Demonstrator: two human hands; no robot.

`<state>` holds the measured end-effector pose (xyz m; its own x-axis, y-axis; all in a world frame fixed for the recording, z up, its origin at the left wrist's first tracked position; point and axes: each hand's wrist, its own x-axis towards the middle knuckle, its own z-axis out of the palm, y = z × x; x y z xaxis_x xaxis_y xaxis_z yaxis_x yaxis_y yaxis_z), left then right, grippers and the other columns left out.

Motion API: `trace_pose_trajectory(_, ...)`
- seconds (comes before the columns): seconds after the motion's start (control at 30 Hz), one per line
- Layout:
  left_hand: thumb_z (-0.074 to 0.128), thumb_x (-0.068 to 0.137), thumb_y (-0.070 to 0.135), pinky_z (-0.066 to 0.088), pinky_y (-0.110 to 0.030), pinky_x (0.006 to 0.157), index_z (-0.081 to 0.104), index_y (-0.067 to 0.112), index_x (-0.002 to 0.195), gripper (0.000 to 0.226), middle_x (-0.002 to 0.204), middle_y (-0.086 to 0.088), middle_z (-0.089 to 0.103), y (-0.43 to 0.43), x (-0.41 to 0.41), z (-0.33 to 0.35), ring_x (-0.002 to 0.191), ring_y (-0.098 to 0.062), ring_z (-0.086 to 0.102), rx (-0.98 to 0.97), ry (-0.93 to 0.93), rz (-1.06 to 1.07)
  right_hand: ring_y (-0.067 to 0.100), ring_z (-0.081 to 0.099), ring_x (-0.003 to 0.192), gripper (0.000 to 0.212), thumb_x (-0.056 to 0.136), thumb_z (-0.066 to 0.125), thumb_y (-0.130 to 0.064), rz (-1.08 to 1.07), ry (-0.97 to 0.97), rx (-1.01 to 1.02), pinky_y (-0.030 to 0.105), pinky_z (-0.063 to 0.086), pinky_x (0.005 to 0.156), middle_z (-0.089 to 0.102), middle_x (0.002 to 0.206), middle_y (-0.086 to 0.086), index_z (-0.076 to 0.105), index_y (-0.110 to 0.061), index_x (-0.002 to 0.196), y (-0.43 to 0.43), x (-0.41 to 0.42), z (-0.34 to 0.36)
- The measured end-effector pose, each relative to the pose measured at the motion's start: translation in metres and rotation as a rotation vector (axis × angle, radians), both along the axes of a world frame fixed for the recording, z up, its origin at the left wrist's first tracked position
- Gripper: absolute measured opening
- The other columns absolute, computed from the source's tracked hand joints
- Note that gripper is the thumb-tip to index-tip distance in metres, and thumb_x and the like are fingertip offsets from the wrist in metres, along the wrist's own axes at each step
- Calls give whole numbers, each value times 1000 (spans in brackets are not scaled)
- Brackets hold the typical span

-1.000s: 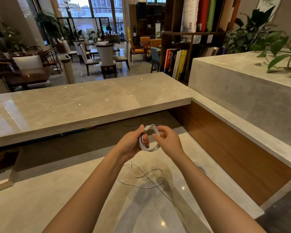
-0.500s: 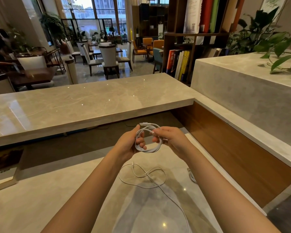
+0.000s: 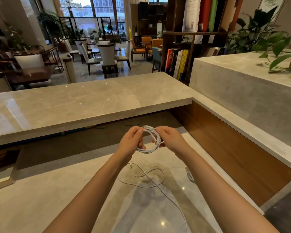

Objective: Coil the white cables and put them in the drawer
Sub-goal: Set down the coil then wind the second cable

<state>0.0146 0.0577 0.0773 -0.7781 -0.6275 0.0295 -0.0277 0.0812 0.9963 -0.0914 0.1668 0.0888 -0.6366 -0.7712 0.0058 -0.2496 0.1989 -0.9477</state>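
The left grip [image 3: 133,142] was curled round the left side of a coiled white cable [image 3: 148,151], thumb and fingers closed on its loops. The right grip [image 3: 170,140] pinched the same coil from the other side, fingertips meeting it near the top, where a connector end [image 3: 147,126] stuck out between the 2 hands. The coil hung in the air above the table [image 3: 40,207], its lower arc sagging below both hands and touching nothing else.

Under the forearms a 2nd white cable [image 3: 148,175] lay loose on the table, crossing over itself in a slack loop and then trailing toward the near edge of the view. A 3rd piece of white cable [image 3: 190,177] showed just beside the right forearm, partly hidden by it, so its shape could not be told.

Beyond the hands a raised stone slab [image 3: 74,101] ran across the view, higher than the table, with a dark gap beneath it. To the right a wooden panel [image 3: 233,157] rose from the table to a grey stone ledge [image 3: 242,91]. Behind that stood a bookshelf [image 3: 176,63] with upright books and leafy plants [image 3: 279,46], and farther off, dining chairs [image 3: 107,56].
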Motion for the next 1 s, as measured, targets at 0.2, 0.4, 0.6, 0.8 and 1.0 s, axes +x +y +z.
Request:
trace_pose_trajectory(0.2,36,100,22,40,-15,52,57,23,92,23,72,5,53,13,-5,-8,56,-1,45,-237,117,218,13,58,68,24,97,47,-24,-113,80,-147,26,52,64,65,77,2,69,-15,92,-5,4,-4)
trace_pose_trajectory(0.4,32,101,22,37,-24,52,51,28,91,23,67,0,52,18,-7,-13,54,-7,43,-244,172,258,19,59,71,20,96,47,-25,-102,139,-218,27,48,62,67,82,2,67,-24,101,-4,10,-11)
trace_pose_trajectory(0.6,31,102,21,42,-21,47,52,24,96,22,78,-4,58,16,-3,-12,50,-9,44,-70,231,185,4,59,72,26,96,48,-17,-63,165,-221,12,48,64,64,94,-9,64,-17,117,-4,7,-14)
trace_pose_trajectory(0.8,35,101,19,39,-21,44,53,23,100,18,75,-3,50,12,-1,-10,48,-8,39,40,227,159,1,60,75,27,96,49,-15,-28,205,-277,13,48,65,64,89,-14,61,-26,117,0,9,-14)
trace_pose_trajectory(1.0,32,102,24,34,-21,41,49,16,107,20,67,-4,46,11,-1,-11,43,-8,34,135,181,177,1,63,85,16,95,51,-17,-52,141,-318,14,53,70,67,91,-10,62,-26,102,0,13,-15)
